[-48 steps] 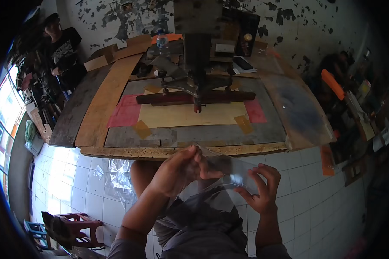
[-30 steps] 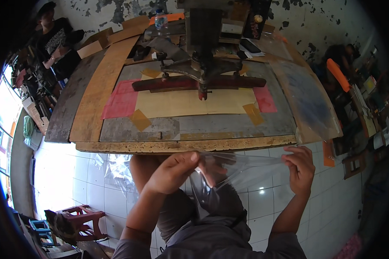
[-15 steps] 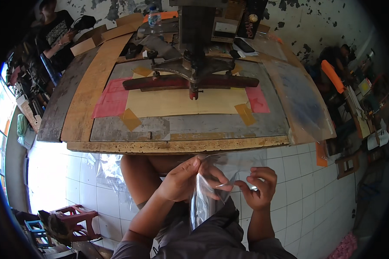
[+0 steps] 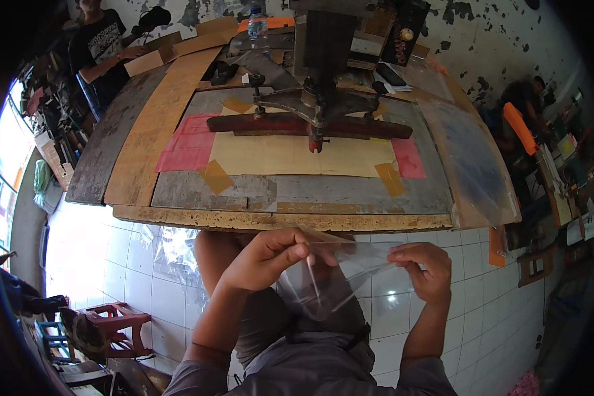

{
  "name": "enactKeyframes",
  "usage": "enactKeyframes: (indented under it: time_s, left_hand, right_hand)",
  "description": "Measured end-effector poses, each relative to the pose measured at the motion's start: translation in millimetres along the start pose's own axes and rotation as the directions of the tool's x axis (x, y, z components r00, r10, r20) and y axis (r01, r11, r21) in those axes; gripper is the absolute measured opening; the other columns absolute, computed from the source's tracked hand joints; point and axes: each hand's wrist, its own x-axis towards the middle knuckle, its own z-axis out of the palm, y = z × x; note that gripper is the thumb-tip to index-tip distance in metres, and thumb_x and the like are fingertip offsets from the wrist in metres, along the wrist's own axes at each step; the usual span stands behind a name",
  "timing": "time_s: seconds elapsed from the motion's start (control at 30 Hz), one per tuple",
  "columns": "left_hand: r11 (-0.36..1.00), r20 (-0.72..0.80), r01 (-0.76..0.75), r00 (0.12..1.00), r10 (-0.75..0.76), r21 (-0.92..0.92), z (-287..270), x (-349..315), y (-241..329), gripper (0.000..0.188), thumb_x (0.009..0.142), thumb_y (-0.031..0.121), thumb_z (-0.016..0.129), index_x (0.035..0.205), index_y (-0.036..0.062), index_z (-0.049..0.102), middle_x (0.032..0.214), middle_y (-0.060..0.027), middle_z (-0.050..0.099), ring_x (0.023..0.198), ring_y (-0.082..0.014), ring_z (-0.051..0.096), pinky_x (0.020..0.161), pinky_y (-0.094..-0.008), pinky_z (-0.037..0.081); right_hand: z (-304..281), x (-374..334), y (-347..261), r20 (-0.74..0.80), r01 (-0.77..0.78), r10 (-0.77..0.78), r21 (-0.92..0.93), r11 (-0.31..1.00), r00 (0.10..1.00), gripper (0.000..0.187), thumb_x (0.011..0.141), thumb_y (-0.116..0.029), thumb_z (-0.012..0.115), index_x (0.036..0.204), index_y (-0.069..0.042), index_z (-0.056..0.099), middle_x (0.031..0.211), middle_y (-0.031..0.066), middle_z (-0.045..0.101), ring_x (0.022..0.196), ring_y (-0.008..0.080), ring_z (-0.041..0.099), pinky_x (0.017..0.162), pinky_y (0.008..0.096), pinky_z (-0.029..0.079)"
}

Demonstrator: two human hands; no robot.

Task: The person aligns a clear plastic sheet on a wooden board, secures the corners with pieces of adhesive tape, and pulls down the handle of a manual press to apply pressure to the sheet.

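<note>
Between my hands, over my lap, a clear plastic sheet (image 4: 340, 280) is stretched and hangs down in a fold. My left hand (image 4: 270, 257) pinches its upper left edge, with thumb and fingers closed. My right hand (image 4: 426, 267) grips the sheet's right corner between thumb and fingers. Both hands are just in front of the worktable's near wooden edge (image 4: 284, 218). On the table stands a heavy press (image 4: 317, 109) with a dark red bar. Under the bar lies a cream sheet (image 4: 277, 157) with pink pieces (image 4: 186, 142) at its ends and tan tape (image 4: 216, 177).
Clear plastic film (image 4: 472, 158) covers the table's right side. At the back are a water bottle (image 4: 257, 28), an open cardboard box (image 4: 153, 56) and a phone (image 4: 391, 74). A red stool (image 4: 122, 327) and plastic scraps (image 4: 178, 251) are at floor level. Two people are farther off.
My right hand has moved right and up and now pinches the sheet's corner. The sheet, bunched before, is spread wider between my hands. The whole view has shifted slightly.
</note>
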Motion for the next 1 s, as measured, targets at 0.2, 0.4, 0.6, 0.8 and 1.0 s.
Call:
enactKeyframes:
  time_s: [0.2, 0.4, 0.6, 0.8, 1.0]
  left_hand:
    - [0.971, -0.046, 0.075, 0.997, -0.066, 0.226, 6, 4, 3, 0.018, 0.107, 0.011, 0.059, 0.114, 0.0033, 0.073, 0.099, -0.0050, 0.079, 0.097, -0.0150, 0.071, 0.112, -0.0395, 0.038]
    - [0.563, 0.073, -0.257, 0.942, 0.329, 0.785, 17, 7, -2, 0.015, 0.092, 0.007, 0.072, 0.107, 0.0056, 0.076, 0.096, -0.0104, 0.072, 0.096, -0.0203, 0.067, 0.100, -0.0379, 0.042]
    - [0.182, 0.003, -0.170, 0.739, 0.673, 0.968, 41, 8, -8, 0.017, 0.084, 0.002, 0.076, 0.100, 0.0079, 0.075, 0.087, -0.0012, 0.070, 0.088, -0.0198, 0.068, 0.091, -0.0389, 0.050]
    - [0.287, 0.085, -0.284, 0.831, 0.550, 0.915, 36, 13, -16, 0.017, 0.084, 0.008, 0.082, 0.096, 0.0063, 0.069, 0.088, -0.0042, 0.072, 0.067, -0.0215, 0.070, 0.057, -0.0318, 0.054]
    - [0.297, 0.171, -0.325, 0.879, 0.445, 0.898, 30, 16, -8, 0.018, 0.087, 0.014, 0.080, 0.097, 0.0062, 0.068, 0.086, -0.0038, 0.068, 0.065, -0.0217, 0.068, 0.056, -0.0352, 0.052]
  right_hand:
    - [-18, 0, 17, 0.047, -0.163, 0.160, 0.079, 0.983, 0.986, 0.011, 0.094, 0.010, 0.065, 0.098, 0.000, 0.069, 0.089, 0.0104, 0.075, 0.078, 0.0188, 0.073, 0.072, 0.0295, 0.057]
    - [-7, -5, 29, 0.091, -0.357, 0.346, 0.189, 0.915, 0.934, 0.008, 0.104, 0.000, 0.058, 0.102, -0.001, 0.065, 0.087, 0.0077, 0.070, 0.079, 0.0153, 0.068, 0.075, 0.0282, 0.053]
    - [6, 6, 17, 0.141, -0.426, 0.407, 0.141, 0.894, 0.902, 0.016, 0.106, -0.008, 0.055, 0.113, -0.001, 0.067, 0.103, 0.0107, 0.071, 0.098, 0.0187, 0.067, 0.090, 0.0340, 0.051]
    - [23, 37, -42, -0.056, -0.107, 0.114, 0.121, 0.987, 0.992, 0.038, 0.099, -0.032, 0.069, 0.121, -0.001, 0.069, 0.119, 0.0141, 0.071, 0.117, 0.0261, 0.066, 0.101, 0.0391, 0.050]
    - [40, 50, -61, 0.183, -0.234, 0.213, 0.106, 0.966, 0.960, 0.043, 0.084, -0.023, 0.087, 0.117, -0.001, 0.072, 0.114, 0.0132, 0.074, 0.106, 0.0271, 0.072, 0.091, 0.0375, 0.057]
